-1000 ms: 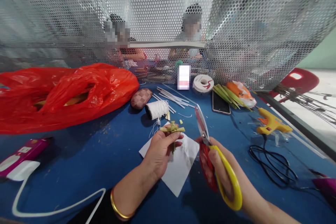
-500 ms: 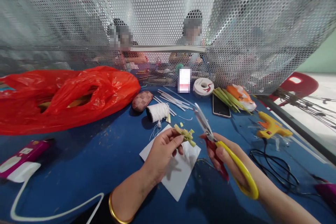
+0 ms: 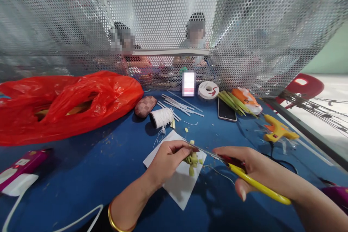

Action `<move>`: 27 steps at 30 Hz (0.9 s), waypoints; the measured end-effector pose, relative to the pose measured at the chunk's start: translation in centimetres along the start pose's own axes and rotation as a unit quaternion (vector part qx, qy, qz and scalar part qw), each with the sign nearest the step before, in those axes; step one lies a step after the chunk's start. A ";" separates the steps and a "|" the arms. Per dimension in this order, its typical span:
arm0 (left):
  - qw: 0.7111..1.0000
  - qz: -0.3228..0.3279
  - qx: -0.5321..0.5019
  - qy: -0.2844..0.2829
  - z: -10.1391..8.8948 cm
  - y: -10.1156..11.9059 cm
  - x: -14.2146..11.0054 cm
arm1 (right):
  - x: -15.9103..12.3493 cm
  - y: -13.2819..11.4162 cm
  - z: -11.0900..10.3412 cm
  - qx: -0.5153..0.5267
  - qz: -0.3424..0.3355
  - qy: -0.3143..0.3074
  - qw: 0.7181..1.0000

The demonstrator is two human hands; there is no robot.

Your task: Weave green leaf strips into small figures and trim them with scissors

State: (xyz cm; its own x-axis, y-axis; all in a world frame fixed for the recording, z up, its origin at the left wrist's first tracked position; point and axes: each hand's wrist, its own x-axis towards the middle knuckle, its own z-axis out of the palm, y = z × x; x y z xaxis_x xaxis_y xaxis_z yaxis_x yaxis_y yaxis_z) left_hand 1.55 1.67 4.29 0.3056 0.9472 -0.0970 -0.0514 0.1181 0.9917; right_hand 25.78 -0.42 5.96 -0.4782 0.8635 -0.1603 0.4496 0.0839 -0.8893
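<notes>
My left hand pinches a small bundle of folded yellow-green leaf strips above a sheet of white paper. In my right hand is a pair of scissors with a yellow and a red handle. The blades point left and reach the bundle beside my left fingertips. Whether the blades are closed on a strip I cannot tell. Small cut pieces lie just beyond the paper. A thin thread runs across the table below the scissors.
A spool of white thread, white sticks, a ribbon roll, a phone, leaf strips and a yellow glue gun lie around. A red plastic bag fills the left. Behind a perforated metal screen sit two people.
My right hand has turned the scissors, which pointed up and away, so the blades now lie leftward at the bundle. My left hand has tipped the bundle downward.
</notes>
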 end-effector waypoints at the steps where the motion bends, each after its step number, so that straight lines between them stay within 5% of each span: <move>1: 1.000 -0.003 0.003 -0.006 0.0 0.0 0.0 | 0.0 0.1 0.1 -0.008 -0.003 0.003 1.000; 9: 0.997 -0.034 0.022 -0.065 -0.4 -0.1 0.1 | 0.4 -1.0 0.1 -0.049 0.042 -0.034 0.997; 27: 0.995 -0.086 -0.012 -0.049 -0.5 -0.1 0.1 | 0.5 0.2 0.2 -0.034 0.017 -0.008 0.999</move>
State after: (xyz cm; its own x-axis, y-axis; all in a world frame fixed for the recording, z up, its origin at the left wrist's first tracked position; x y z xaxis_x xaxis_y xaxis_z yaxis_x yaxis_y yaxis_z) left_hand 1.17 1.92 4.10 0.4037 0.8788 -0.2544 -0.0125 0.2833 0.9589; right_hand 25.45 -0.04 5.64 -0.4742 0.8581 -0.1970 0.5157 0.0894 -0.8521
